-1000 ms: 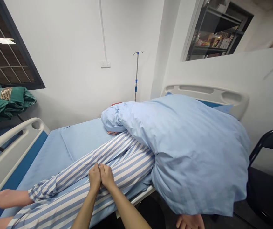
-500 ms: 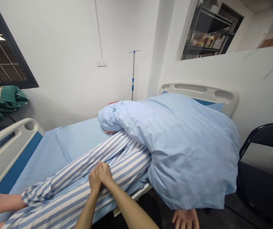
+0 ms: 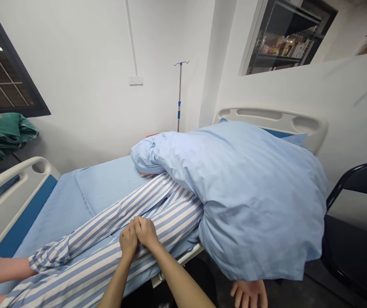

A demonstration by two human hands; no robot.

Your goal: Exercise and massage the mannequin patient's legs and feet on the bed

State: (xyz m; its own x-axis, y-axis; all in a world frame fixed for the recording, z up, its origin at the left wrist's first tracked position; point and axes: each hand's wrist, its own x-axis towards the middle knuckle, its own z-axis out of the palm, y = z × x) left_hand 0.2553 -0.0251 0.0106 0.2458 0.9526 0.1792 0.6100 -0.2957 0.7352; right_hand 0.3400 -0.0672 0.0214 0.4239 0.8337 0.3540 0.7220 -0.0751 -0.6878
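Note:
My left hand and my right hand are side by side with their thumb sides touching. Both are closed, fingers curled down out of sight, on the near thigh of a lying figure in blue-and-white striped trousers. Whether cloth is caught in the fingers is hidden. A light blue quilt covers the figure's upper body and head end. One bare foot shows at the left. An open, palm-up hand of the figure sticks out below the quilt.
The bed has a pale footboard at left and a headboard at right. A black chair stands close at the right. Behind the bed rises an IV pole. Folded green cloth lies beyond the footboard.
My right hand has shifted slightly right, with its knuckles turned more upward. My left hand stays nearly in place. The camera view has tilted a little.

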